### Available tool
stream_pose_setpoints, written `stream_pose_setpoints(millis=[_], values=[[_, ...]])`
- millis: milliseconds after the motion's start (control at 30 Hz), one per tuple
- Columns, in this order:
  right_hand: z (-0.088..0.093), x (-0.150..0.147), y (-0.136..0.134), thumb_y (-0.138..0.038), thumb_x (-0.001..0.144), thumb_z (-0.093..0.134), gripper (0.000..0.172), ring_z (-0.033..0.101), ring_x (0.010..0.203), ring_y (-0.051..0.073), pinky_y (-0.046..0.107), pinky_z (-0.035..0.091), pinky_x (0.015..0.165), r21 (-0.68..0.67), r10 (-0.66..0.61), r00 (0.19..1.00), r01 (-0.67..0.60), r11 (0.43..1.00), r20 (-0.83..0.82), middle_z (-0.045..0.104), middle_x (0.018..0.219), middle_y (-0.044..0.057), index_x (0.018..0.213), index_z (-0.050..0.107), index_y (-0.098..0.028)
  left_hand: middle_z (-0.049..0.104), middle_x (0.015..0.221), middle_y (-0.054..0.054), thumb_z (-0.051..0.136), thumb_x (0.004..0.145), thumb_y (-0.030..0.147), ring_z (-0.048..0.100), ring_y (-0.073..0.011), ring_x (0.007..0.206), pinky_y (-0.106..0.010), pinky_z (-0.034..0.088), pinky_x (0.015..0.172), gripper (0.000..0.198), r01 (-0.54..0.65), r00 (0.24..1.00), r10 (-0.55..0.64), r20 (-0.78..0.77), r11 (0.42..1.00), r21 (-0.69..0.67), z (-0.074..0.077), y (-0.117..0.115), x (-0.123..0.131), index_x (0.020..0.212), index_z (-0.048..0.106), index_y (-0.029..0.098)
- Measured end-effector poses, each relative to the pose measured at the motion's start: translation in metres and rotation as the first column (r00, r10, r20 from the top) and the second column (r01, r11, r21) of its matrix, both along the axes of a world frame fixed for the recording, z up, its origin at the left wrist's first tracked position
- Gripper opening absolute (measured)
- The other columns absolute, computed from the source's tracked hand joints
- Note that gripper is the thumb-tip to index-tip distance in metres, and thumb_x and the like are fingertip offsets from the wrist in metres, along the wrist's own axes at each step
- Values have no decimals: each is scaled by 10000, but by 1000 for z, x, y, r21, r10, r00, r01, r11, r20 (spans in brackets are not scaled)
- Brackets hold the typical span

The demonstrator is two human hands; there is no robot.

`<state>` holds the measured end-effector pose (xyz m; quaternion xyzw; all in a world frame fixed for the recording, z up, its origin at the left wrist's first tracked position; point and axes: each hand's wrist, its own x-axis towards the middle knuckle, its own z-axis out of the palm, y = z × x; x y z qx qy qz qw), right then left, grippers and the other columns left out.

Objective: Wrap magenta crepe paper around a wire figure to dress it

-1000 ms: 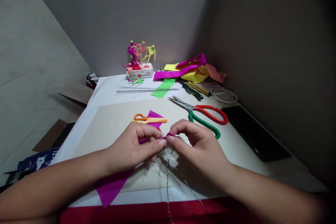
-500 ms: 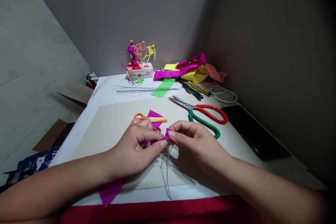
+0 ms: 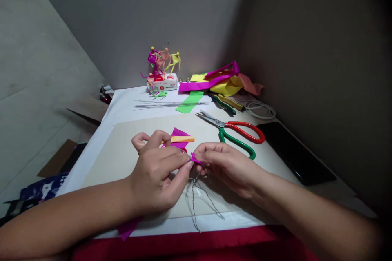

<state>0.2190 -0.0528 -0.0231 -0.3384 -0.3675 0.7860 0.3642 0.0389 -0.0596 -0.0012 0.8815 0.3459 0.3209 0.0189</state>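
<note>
My left hand (image 3: 157, 171) and my right hand (image 3: 228, 165) meet over a beige board (image 3: 122, 151). Both pinch the top of a thin wire figure (image 3: 199, 195) where a magenta paper strip (image 3: 194, 158) is wound onto it. The wire legs hang down toward me. The strip's long loose end (image 3: 127, 228) trails under my left forearm. My left index finger and thumb are raised a little. Just beyond my left hand lies a small orange-handled scissors (image 3: 180, 139) on a magenta scrap.
Large red-and-green scissors (image 3: 237, 132) lie right of centre. A black phone (image 3: 295, 153) sits at the right edge. Further back are straight wires (image 3: 168, 105), a green paper strip (image 3: 190, 102), pliers (image 3: 226, 104), coloured paper (image 3: 220, 81), a white cable (image 3: 259, 109) and finished paper figures (image 3: 162, 63) on a box.
My left hand has rolled over the wire with fingers lifting, covering the orange scissors' handle. The magenta strip's loose end has drawn in shorter. The wire figure has shifted slightly away from me.
</note>
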Motion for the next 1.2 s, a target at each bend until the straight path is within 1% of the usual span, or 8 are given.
stream_pose_setpoints(millis=[100, 200, 433, 600, 800, 1033, 1133, 1200], values=[[0, 1, 1, -205, 687, 685, 95, 476, 561, 82, 228, 355, 590, -24, -6, 1000, 6, 1000, -14, 587, 615, 2, 666, 634, -129, 665, 582, -11, 617, 745, 144, 480, -205, 683, -427, 251, 726, 88, -75, 996, 78, -35, 995, 65, 1, -2, 0, 706, 668, 205], [-1, 1, 2, -176, 684, 686, 81, 490, 556, 83, 223, 374, 585, -34, -11, 999, 9, 999, -43, 595, 609, 2, 672, 622, -128, 648, 559, -7, 622, 753, 165, 481, -202, 662, -424, 218, 713, 65, -82, 993, 92, -74, 988, 128, 0, -1, 0, 771, 673, 199], [-2, 1, 2, -120, 686, 664, 121, 515, 562, 87, 213, 374, 584, -46, -42, 996, 39, 998, -76, 620, 605, -10, 777, 595, -159, 666, 606, 4, 600, 766, 134, 534, -180, 616, -423, 231, 734, 304, -24, 992, 40, -122, 991, 130, -3, 3, 1, 1069, 628, 147], [0, 1, 0, -141, 717, 661, 52, 486, 583, 75, 222, 361, 612, -6, 2, 997, -3, 1000, -78, 602, 659, 5, 736, 617, -120, 617, 545, 24, 602, 755, 119, 515, -169, 598, -428, 223, 743, 291, -8, 991, 29, -128, 987, 161, 1, 1, 0, 1028, 667, 197], [-2, 1, -2, -241, 782, 659, 129, 494, 620, 90, 241, 357, 638, 30, 25, 996, -23, 999, -81, 586, 669, 10, 744, 620, -124, 620, 558, 16, 582, 773, 119, 498, -144, 561, -441, 244, 763, 204, -6, 988, 25, -150, 992, 126, 5, 1, -2, 944, 680, 172], [-7, 1, -3, -219, 732, 718, 130, 522, 671, 105, 263, 378, 688, 114, -9, 1000, 11, 993, -16, 612, 706, 8, 767, 624, -136, 671, 632, -2, 587, 775, 106, 542, -138, 583, -431, 316, 830, 219, 59, 996, -57, -74, 998, 23, -2, 7, -6, 973, 668, 150], [-9, 0, -3, -235, 725, 727, 136, 516, 678, 108, 270, 372, 696, 110, -39, 999, 39, 993, 3, 609, 724, 5, 772, 639, -142, 617, 549, 27, 573, 798, 141, 500, -115, 518, -407, 334, 810, 183, 38, 999, -42, -31, 991, -132, 1, 8, -6, 942, 685, 143], [-10, 1, -3, -240, 713, 738, 142, 508, 694, 113, 275, 365, 709, 116, -44, 999, 42, 992, 9, 608, 748, 12, 765, 653, -139, 571, 485, 42, 556, 822, 178, 461, -100, 472, -375, 354, 770, 154, 23, 999, -31, -24, 954, -299, 4, 9, -5, 848, 701, 136]])
